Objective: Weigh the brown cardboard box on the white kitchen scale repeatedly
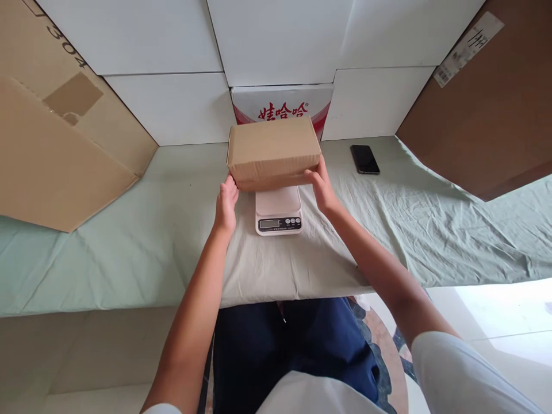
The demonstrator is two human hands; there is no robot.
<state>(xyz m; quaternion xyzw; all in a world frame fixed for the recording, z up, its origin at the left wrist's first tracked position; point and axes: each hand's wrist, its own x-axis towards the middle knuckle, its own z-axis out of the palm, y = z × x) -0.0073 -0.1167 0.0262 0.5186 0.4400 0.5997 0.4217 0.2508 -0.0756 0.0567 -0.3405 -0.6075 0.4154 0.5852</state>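
Note:
A closed brown cardboard box [273,148] is held over the back part of a small white digital scale [278,211] on the cloth-covered table. My left hand [226,201] grips the box's lower left corner. My right hand [319,185] holds its lower right corner. The scale's display and buttons face me, uncovered. Whether the box rests on the scale's platform or hovers just above it cannot be told.
A pale green cloth [142,241] covers the table. A black phone [364,158] lies at the back right. Large cardboard sheets lean at the left [60,132] and right [487,109]. White boxes and a red-lettered carton [282,103] stand stacked behind.

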